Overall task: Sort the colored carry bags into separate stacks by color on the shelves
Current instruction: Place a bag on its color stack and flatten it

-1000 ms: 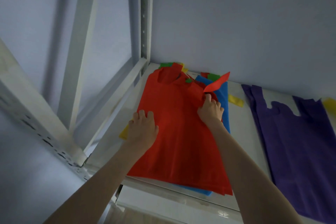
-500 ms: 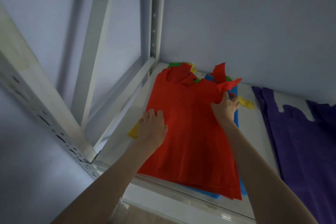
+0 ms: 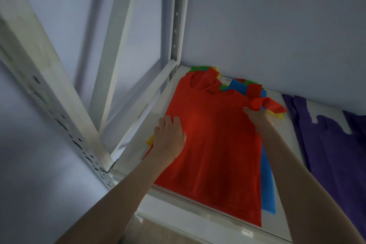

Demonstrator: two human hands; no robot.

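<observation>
I see the red bag (image 3: 213,144) on top of the mixed pile at the left end of the shelf (image 3: 293,136). My left hand (image 3: 170,136) presses it flat with straight fingers, my right hand (image 3: 257,115) pinches its right handle (image 3: 267,105). I should ease the left palm and peel slowly, so the blue bag (image 3: 267,182) beneath does not slide

The red bag (image 3: 213,144) was matt, soft cloth with a faint woven look, as was the purple bag (image 3: 332,144). The shelf (image 3: 281,140) and upright post (image 3: 178,16) were smooth, white-painted metal with a slight sheen.
</observation>
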